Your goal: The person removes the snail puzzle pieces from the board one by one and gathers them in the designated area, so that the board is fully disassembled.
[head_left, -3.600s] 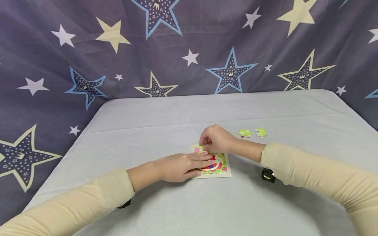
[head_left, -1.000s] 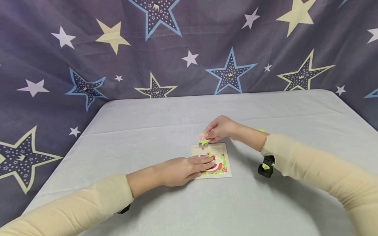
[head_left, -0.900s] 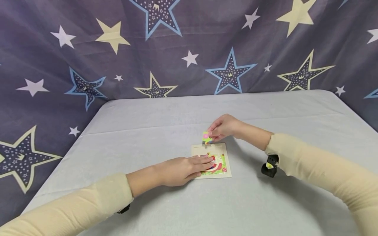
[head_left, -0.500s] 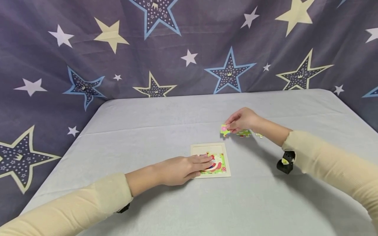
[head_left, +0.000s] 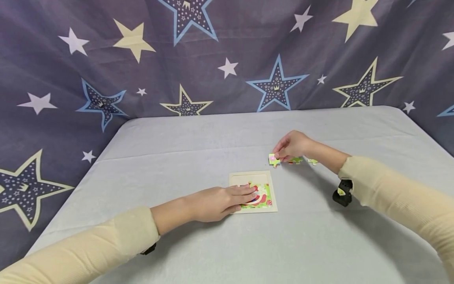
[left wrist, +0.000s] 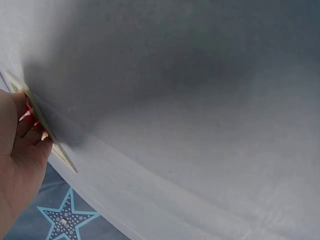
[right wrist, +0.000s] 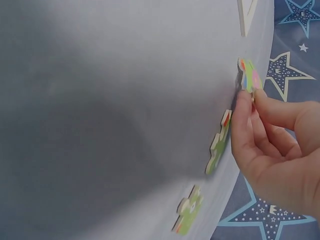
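Between thumb and fingertips my right hand point(head_left: 292, 146) pinches a green jigsaw puzzle piece point(head_left: 274, 159) with a pink flower, low over the table behind the puzzle. In the right wrist view the same puzzle piece point(right wrist: 249, 75) shows its edge and coloured face at the fingertips. My left hand point(head_left: 218, 203) lies flat with straight fingers across the square puzzle tray point(head_left: 252, 178), covering part of its picture. Bare pale board shows along the tray's far side; red, white and green pieces fill the near right. In the left wrist view, the fingers point(left wrist: 35, 137) rest over the tray's edge.
Two more green puzzle pieces lie on the table just right of my right hand: a nearer piece point(right wrist: 218, 145) and another piece point(right wrist: 189, 212). A grey cloth point(head_left: 198, 146) covers the table. A star-patterned curtain point(head_left: 227, 47) hangs behind it.
My right hand has lifted the flower piece out of the tray's far left corner and carried it right, then lowered it towards the table beside the other pieces. My left hand has stayed put.
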A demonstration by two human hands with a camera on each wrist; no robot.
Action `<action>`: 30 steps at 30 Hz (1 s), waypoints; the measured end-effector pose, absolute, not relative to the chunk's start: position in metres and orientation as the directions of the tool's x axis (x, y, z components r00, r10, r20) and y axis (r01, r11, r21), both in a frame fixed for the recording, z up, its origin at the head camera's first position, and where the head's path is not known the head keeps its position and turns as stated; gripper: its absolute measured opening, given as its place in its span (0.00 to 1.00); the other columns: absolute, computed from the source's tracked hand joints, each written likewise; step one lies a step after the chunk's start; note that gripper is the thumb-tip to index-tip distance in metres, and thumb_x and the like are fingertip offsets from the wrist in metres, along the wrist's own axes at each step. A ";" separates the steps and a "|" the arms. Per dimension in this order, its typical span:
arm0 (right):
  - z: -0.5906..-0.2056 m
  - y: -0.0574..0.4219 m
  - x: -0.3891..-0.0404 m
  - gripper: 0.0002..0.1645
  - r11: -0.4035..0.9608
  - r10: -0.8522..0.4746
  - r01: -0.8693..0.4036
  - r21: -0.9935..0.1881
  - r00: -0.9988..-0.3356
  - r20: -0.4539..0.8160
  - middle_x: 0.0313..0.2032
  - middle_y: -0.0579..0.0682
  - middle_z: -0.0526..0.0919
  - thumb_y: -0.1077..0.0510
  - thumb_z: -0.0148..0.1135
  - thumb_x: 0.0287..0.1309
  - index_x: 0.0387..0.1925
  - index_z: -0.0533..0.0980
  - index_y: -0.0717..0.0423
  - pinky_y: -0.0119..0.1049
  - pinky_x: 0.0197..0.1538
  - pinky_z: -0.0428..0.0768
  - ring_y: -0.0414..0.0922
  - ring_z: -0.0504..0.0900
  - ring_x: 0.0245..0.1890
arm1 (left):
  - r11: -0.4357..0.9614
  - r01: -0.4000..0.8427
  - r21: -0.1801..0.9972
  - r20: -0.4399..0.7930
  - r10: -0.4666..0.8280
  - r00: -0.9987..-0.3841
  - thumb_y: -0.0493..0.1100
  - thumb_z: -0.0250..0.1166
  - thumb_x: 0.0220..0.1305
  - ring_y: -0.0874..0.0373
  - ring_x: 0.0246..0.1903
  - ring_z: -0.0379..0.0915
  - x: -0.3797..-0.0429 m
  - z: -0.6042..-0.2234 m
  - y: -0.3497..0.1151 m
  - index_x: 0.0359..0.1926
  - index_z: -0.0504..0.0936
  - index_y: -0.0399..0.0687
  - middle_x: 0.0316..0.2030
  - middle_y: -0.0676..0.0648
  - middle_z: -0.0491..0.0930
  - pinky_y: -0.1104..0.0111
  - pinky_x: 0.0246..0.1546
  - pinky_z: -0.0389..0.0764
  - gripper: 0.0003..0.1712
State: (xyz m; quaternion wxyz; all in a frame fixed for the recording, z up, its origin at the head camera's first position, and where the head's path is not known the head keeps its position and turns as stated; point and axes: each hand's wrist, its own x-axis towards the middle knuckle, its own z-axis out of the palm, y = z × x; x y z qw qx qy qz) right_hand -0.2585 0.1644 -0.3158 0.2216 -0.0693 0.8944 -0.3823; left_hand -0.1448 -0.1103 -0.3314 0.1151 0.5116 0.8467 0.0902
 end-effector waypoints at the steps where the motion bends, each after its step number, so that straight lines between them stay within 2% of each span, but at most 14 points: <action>1: -0.316 0.164 -0.259 0.13 0.706 -0.295 0.030 -0.708 -0.895 -0.333 0.29 0.50 0.86 0.64 0.67 0.55 0.42 0.82 0.68 0.32 0.37 0.86 0.37 0.82 0.25 | 0.460 0.845 0.272 -0.101 0.887 -0.450 0.42 0.52 0.73 0.55 0.73 0.56 -0.145 -0.331 -0.110 0.71 0.62 0.49 0.72 0.49 0.60 0.61 0.70 0.65 0.28; 8: -0.318 0.161 -0.257 0.09 0.780 -0.324 -0.141 -0.609 -0.924 -0.201 0.26 0.51 0.87 0.62 0.70 0.52 0.35 0.85 0.64 0.27 0.29 0.78 0.37 0.78 0.22 | 0.458 0.849 0.263 -0.100 0.888 -0.449 0.42 0.52 0.73 0.55 0.73 0.56 -0.145 -0.331 -0.110 0.71 0.63 0.50 0.72 0.50 0.60 0.61 0.69 0.66 0.28; 13: -0.317 0.161 -0.254 0.06 0.806 -0.363 -0.280 -0.522 -0.930 -0.062 0.29 0.54 0.89 0.61 0.70 0.52 0.32 0.86 0.60 0.31 0.34 0.76 0.41 0.80 0.27 | 0.467 0.841 0.274 -0.111 0.883 -0.455 0.43 0.52 0.73 0.56 0.73 0.55 -0.146 -0.331 -0.110 0.72 0.62 0.51 0.73 0.51 0.60 0.61 0.70 0.66 0.28; 18: -0.313 0.160 -0.246 0.05 0.799 -0.373 -0.324 -0.507 -0.928 0.006 0.30 0.54 0.89 0.61 0.69 0.53 0.32 0.86 0.59 0.37 0.39 0.81 0.43 0.83 0.30 | 0.463 0.846 0.264 -0.110 0.886 -0.450 0.43 0.52 0.73 0.56 0.73 0.56 -0.145 -0.331 -0.110 0.72 0.62 0.51 0.73 0.51 0.59 0.61 0.69 0.67 0.28; 25: -0.312 0.151 -0.226 0.03 0.727 -0.496 -0.455 -0.514 -0.866 0.066 0.27 0.52 0.88 0.63 0.72 0.49 0.29 0.85 0.60 0.31 0.33 0.81 0.39 0.82 0.26 | 0.460 0.848 0.264 -0.101 0.887 -0.450 0.43 0.52 0.73 0.56 0.72 0.57 -0.146 -0.331 -0.111 0.72 0.62 0.51 0.72 0.50 0.60 0.61 0.69 0.67 0.28; 30: -0.316 0.141 -0.206 0.04 0.671 -0.600 -0.523 -0.526 -0.800 0.030 0.25 0.47 0.87 0.63 0.73 0.47 0.28 0.85 0.57 0.27 0.33 0.79 0.35 0.79 0.25 | 0.472 0.838 0.273 -0.108 0.881 -0.461 0.43 0.52 0.73 0.56 0.72 0.57 -0.145 -0.331 -0.110 0.72 0.62 0.51 0.72 0.51 0.60 0.61 0.69 0.68 0.28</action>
